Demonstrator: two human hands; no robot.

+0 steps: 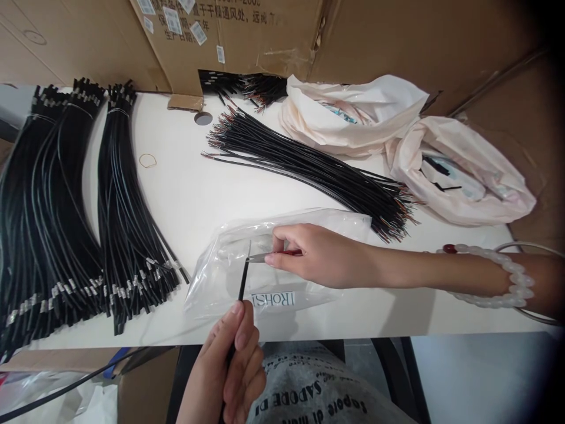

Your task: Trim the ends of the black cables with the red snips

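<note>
My left hand is closed around a black cable, whose upper end points up and away from me. Between the thumb and fingers of my right hand is a small red-handled tool with a tapered silver tip. Its point meets the cable near the top, where a thin pale strand sticks out. I cannot make out whether the tool is tweezers or snips. Under both hands lies a clear plastic bag with a RoHS label, which appears upside down.
Tied bundles of black cables with silver sleeves lie at left. A loose pile of black cables with bared coloured wires lies beyond my hands. Two white bags stand at back right, before cardboard boxes. A rubber band rests on the white table.
</note>
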